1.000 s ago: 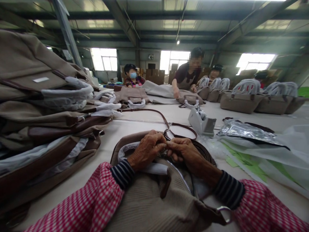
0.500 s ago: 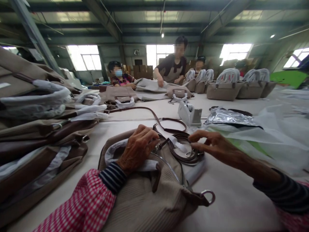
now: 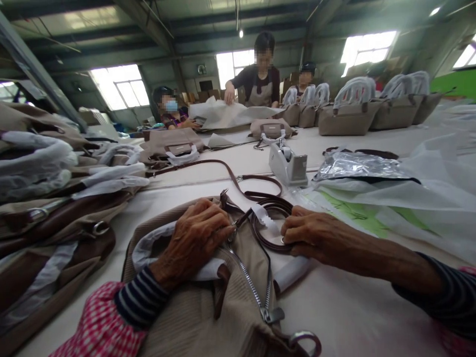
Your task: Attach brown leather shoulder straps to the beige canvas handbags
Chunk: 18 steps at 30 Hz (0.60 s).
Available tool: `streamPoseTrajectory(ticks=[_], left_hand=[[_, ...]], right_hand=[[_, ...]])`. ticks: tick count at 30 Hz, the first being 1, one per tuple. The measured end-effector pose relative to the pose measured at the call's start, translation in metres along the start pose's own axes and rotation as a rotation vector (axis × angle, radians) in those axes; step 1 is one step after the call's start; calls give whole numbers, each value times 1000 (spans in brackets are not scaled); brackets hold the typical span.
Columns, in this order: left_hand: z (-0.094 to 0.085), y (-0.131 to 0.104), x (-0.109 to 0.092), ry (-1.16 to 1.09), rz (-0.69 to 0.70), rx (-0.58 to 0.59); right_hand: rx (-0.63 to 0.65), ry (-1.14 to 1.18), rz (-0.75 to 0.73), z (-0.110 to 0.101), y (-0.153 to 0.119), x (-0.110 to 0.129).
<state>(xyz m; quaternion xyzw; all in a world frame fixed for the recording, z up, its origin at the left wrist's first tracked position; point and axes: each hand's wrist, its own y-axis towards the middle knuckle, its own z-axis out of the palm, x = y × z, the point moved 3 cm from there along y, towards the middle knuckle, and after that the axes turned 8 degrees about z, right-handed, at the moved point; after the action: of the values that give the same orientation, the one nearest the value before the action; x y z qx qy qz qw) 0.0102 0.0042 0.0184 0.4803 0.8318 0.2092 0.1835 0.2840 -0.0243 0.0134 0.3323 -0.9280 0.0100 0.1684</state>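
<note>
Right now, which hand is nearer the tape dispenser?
Right: the right hand is this side of the tape dispenser, at the coiled strap; the left hand is farther left, on the bag.

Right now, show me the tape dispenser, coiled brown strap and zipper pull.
Tape dispenser (image 3: 287, 167), head view: its grey body.
Coiled brown strap (image 3: 278, 205), head view: its upper bands.
Zipper pull (image 3: 276, 315), head view: its metal tab.

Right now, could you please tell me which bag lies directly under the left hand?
The ribbed foreground bag with the gaping zipper; the left hand covers part of it and touches no other.
</note>
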Motion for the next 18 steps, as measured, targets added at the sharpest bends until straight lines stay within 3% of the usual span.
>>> streamPoseTrajectory(ticks=[4, 8, 10, 13, 16, 18], left_hand=[[0, 1, -1, -29, 6, -41], [-5, 2, -1, -98, -19, -130], [-12, 2, -1, -163, -58, -112], [-31, 0, -12, -246, -102, 91], [-51, -3, -38, -237, -24, 305], [-57, -3, -57, -209, 33, 363]], right_hand=[[86, 3, -21, -2, 9, -2], [42, -8, 21, -2, 3, 7], [22, -25, 45, -1, -1, 12], [20, -58, 62, -2, -4, 17], [30, -64, 133, -6, -2, 17], [34, -59, 167, -8, 0, 16]])
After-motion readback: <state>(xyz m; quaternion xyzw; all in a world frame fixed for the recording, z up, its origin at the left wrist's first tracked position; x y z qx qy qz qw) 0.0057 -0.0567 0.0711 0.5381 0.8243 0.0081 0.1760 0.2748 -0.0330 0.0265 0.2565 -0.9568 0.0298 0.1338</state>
